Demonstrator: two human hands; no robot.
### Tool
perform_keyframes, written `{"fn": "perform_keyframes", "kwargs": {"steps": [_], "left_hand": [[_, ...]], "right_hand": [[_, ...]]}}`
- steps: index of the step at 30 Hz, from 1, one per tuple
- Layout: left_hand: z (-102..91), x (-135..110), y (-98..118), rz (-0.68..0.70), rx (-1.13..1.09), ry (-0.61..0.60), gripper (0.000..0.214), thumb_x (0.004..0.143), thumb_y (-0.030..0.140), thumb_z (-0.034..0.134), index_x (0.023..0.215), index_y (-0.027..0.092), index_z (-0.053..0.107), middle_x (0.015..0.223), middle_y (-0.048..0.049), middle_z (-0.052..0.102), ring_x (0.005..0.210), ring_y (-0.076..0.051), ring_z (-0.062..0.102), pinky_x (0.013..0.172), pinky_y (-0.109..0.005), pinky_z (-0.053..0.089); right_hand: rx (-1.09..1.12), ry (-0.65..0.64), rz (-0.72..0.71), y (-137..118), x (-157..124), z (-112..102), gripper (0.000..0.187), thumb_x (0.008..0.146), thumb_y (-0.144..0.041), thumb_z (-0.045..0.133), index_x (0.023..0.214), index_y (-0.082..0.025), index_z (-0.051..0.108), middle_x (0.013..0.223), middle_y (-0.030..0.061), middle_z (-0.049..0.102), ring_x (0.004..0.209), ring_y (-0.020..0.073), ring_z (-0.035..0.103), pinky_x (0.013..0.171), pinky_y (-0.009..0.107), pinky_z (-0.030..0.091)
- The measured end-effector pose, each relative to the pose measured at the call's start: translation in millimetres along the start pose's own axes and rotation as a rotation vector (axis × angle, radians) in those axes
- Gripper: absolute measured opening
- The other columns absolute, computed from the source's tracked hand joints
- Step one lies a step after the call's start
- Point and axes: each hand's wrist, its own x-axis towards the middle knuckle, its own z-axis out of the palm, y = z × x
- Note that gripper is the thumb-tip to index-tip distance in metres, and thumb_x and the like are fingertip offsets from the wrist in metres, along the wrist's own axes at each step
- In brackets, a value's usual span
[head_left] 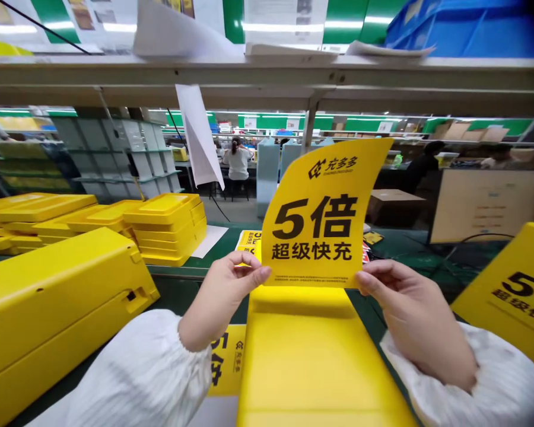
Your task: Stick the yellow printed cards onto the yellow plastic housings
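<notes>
Between my two hands is a yellow sticker sheet [314,219] printed with a large black 5 and Chinese characters, its top curling to the right. My left hand [225,293] pinches its lower left corner, and my right hand [413,314] pinches the lower right corner. Below the sheet lies a long yellow plastic housing [315,356] with a smooth face. Another yellow sticker sheet [226,362] shows partly behind my left wrist. More printed sheets [248,240] lie on the green bench behind the held one, partly hidden.
A large yellow housing [62,296] lies at the left, with stacked yellow covers [167,225] behind it. At the right stands a yellow housing with the same print [516,290]. A shelf beam [267,77] crosses overhead, carrying a blue bin [467,29]. Seated people work farther back.
</notes>
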Motion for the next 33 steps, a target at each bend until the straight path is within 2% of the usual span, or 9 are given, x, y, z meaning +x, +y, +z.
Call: {"fn": "perform_keyframes", "kwargs": {"steps": [2, 7, 12, 15, 21, 26, 33], "left_hand": [[-1.0, -1.1, -4.0, -0.023, -0.003, -0.005, 0.027, 0.065, 0.032, 0.072, 0.064, 0.016, 0.050, 0.062, 0.0058, 0.048, 0.062, -0.008, 0.043, 0.062, -0.022, 0.032], [-2.6, -3.4, -13.6, -0.181, -0.108, -0.068, 0.026, 0.068, 0.035, 0.069, 0.075, 0.018, 0.051, 0.073, 0.0017, 0.060, 0.073, -0.013, 0.054, 0.071, -0.028, 0.037], [-3.7, -4.6, -18.2, -0.159, -0.068, -0.065, 0.028, 0.068, 0.033, 0.069, 0.061, 0.016, 0.048, 0.069, 0.0032, 0.050, 0.070, -0.011, 0.048, 0.071, -0.027, 0.035], [-5.6, -9.1, -21.1, -0.156, -0.003, -0.075, 0.031, 0.067, 0.032, 0.069, 0.054, 0.016, 0.045, 0.073, 0.0022, 0.047, 0.074, -0.012, 0.046, 0.073, -0.028, 0.035], [-6.2, -18.6, -29.7, -0.243, 0.072, -0.115, 0.030, 0.062, 0.030, 0.070, 0.050, 0.015, 0.048, 0.082, 0.0006, 0.041, 0.079, -0.013, 0.044, 0.074, -0.028, 0.034], [-4.6, -15.6, -38.2, -0.240, 0.101, -0.124, 0.030, 0.062, 0.031, 0.071, 0.050, 0.015, 0.048, 0.086, 0.0000, 0.041, 0.080, -0.013, 0.043, 0.070, -0.026, 0.033], [-1.0, -16.8, -37.6, -0.262, 0.048, -0.057, 0.030, 0.053, 0.029, 0.076, 0.047, 0.015, 0.050, 0.088, -0.0010, 0.040, 0.081, -0.014, 0.042, 0.067, -0.023, 0.037]], "right_hand": [[0.023, -0.067, 0.044, 2.1, -0.4, 0.2, 0.028, 0.062, -0.041, 0.076, 0.068, -0.019, 0.060, 0.067, -0.0012, 0.062, 0.065, 0.0112, 0.054, 0.058, 0.019, 0.044], [0.100, -0.205, 0.233, 5.0, -4.9, 2.5, 0.031, 0.067, -0.043, 0.072, 0.064, -0.019, 0.052, 0.068, -0.0011, 0.060, 0.066, 0.0131, 0.054, 0.057, 0.021, 0.043], [0.121, -0.217, 0.341, 10.5, -7.0, -1.4, 0.029, 0.067, -0.041, 0.072, 0.067, -0.019, 0.053, 0.075, -0.0001, 0.061, 0.076, 0.0156, 0.056, 0.063, 0.023, 0.044], [0.140, -0.227, 0.429, 13.0, -9.8, -4.5, 0.032, 0.064, -0.040, 0.074, 0.062, -0.018, 0.051, 0.076, 0.0005, 0.060, 0.077, 0.0164, 0.056, 0.065, 0.024, 0.045], [0.118, -0.214, 0.540, 18.5, -20.7, -9.2, 0.039, 0.055, -0.037, 0.079, 0.053, -0.016, 0.045, 0.069, -0.0016, 0.046, 0.065, 0.0142, 0.049, 0.052, 0.023, 0.043], [0.108, -0.188, 0.511, 24.1, -21.3, -12.1, 0.037, 0.055, -0.031, 0.078, 0.053, -0.015, 0.046, 0.075, -0.0025, 0.042, 0.064, 0.0105, 0.046, 0.052, 0.019, 0.040], [0.034, -0.191, 0.466, 25.4, -17.9, -11.6, 0.034, 0.054, -0.033, 0.078, 0.050, -0.015, 0.048, 0.081, -0.0012, 0.041, 0.066, 0.0108, 0.045, 0.054, 0.021, 0.040]]}}
